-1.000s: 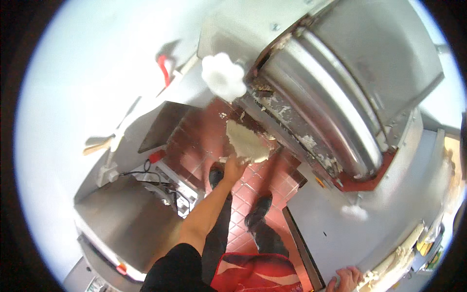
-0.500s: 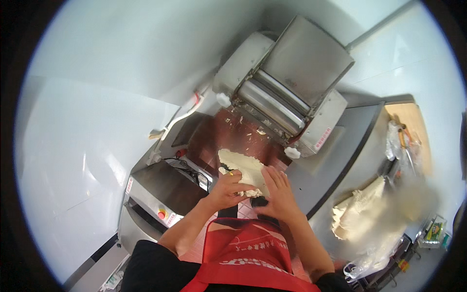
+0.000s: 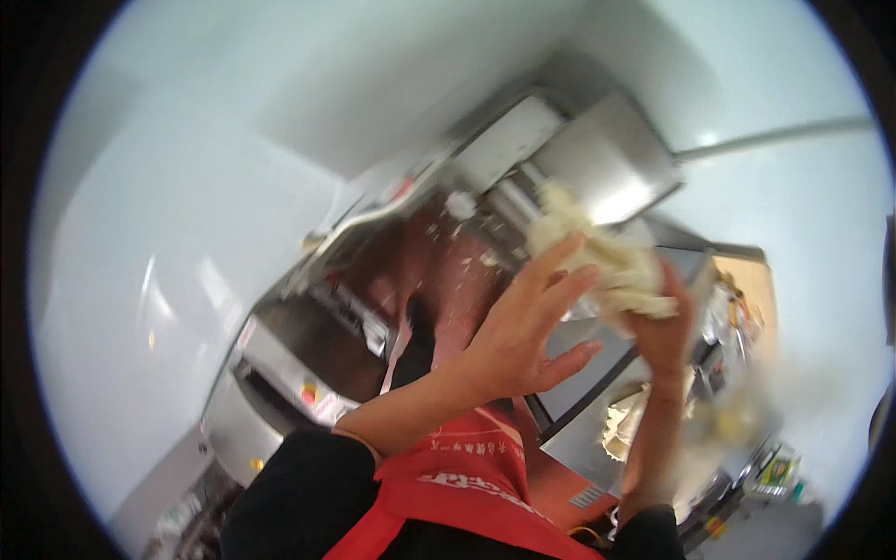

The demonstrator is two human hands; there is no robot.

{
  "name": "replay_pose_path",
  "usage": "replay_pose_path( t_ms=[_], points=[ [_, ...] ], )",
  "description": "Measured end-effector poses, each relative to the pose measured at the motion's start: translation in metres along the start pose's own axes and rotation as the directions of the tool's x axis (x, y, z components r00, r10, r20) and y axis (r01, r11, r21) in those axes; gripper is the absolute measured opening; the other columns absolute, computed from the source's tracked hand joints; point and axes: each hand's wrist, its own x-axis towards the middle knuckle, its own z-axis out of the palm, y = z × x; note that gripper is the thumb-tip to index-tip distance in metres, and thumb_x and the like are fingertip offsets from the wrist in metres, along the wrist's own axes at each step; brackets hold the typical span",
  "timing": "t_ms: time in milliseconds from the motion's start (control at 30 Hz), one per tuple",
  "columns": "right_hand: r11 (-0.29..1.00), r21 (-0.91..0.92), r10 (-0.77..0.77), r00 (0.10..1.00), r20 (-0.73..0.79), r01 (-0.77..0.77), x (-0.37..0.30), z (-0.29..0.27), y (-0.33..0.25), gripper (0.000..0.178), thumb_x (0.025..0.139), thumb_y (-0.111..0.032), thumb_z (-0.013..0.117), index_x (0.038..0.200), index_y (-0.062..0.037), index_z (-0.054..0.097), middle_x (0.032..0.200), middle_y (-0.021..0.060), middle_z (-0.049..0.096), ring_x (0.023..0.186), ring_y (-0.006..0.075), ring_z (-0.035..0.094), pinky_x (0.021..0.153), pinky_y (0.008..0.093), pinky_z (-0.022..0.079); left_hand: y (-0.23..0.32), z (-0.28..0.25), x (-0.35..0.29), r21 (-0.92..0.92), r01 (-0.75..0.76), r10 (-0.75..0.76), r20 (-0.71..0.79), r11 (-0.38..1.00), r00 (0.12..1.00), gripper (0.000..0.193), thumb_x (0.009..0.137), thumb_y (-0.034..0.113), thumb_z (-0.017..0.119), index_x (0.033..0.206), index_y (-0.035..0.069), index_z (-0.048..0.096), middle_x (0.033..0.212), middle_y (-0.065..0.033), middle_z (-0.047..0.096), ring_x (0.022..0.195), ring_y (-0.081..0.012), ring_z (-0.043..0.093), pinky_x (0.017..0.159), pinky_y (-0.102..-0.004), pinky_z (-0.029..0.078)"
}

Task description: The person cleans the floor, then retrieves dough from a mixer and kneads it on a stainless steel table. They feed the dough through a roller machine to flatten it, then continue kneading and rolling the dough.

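Observation:
A pale, ragged lump of dough (image 3: 605, 259) is raised in front of a steel dough-rolling machine (image 3: 569, 168). My right hand (image 3: 665, 336) grips the lump from below. My left hand (image 3: 525, 329) is beside it with fingers spread, its fingertips touching the dough's left side. Both forearms rise from the lower edge over my red apron (image 3: 467, 485). The view is blurred by motion.
A steel counter with a red button (image 3: 280, 373) lies at the lower left. Red floor tiles (image 3: 457, 280) show below the machine. A steel table (image 3: 597, 373) and more dough pieces (image 3: 625, 420) sit at the right, with a wooden board (image 3: 751, 299) beyond.
The dough has been lifted off the low spot by the machine and now is held up in front of the camera. My view has swung and tilted.

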Motion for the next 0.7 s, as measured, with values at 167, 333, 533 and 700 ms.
replay_pose_path(
  t_ms=[167, 333, 533, 700],
  points=[
    [0.992, 0.112, 0.084, 0.979, -0.188, -0.064, 0.069, -0.012, 0.038, 0.043, 0.082, -0.007, 0.076, 0.121, 0.0021, 0.062, 0.114, 0.0118, 0.068, 0.102, 0.0186, 0.063, 0.094, 0.0338, 0.049, -0.117, 0.011, -0.148, -0.221, 0.629, -0.622, 0.109, 0.745, 0.775, 0.034, 0.087, 0.002, 0.064, 0.120, 0.002, 0.058, 0.117, -0.0138, 0.063, 0.104, -0.0208, 0.064, 0.085, -0.0320, 0.052],
    [0.978, -0.177, 0.024, 0.902, -0.431, -0.110, 0.085, 0.016, 0.119, 0.041, 0.085, -0.017, 0.076, 0.119, 0.0035, 0.064, 0.115, 0.0130, 0.067, 0.102, 0.0222, 0.064, 0.090, 0.0348, 0.052, -0.288, 0.046, -0.373, 0.170, 0.875, -0.890, 0.039, 0.453, 0.453, 0.013, 0.088, 0.012, 0.062, 0.096, 0.003, 0.067, 0.089, -0.0163, 0.069, 0.083, -0.0303, 0.069, 0.074, -0.0367, 0.054],
    [0.935, -0.263, 0.067, 0.847, -0.527, -0.238, 0.064, 0.034, 0.196, 0.047, 0.088, -0.021, 0.074, 0.124, 0.0052, 0.060, 0.119, 0.0167, 0.064, 0.105, 0.0274, 0.064, 0.089, 0.0370, 0.056, -0.454, 0.065, -0.511, 0.331, 0.848, -0.902, 0.019, 0.413, 0.432, 0.014, 0.085, 0.016, 0.063, 0.089, 0.004, 0.066, 0.086, -0.0195, 0.068, 0.086, -0.0366, 0.067, 0.075, -0.0422, 0.053],
    [0.533, -0.838, -0.204, 0.943, -0.264, -0.120, 0.072, 0.035, 0.194, 0.038, 0.087, -0.018, 0.071, 0.117, 0.0041, 0.061, 0.113, 0.0166, 0.064, 0.100, 0.0271, 0.064, 0.082, 0.0368, 0.055, -0.556, 0.123, -0.499, 0.414, 0.764, -0.861, 0.117, 0.496, 0.495, 0.014, 0.081, 0.016, 0.066, 0.089, 0.005, 0.067, 0.091, -0.0169, 0.069, 0.086, -0.0354, 0.066, 0.078, -0.0420, 0.053]
  ],
)
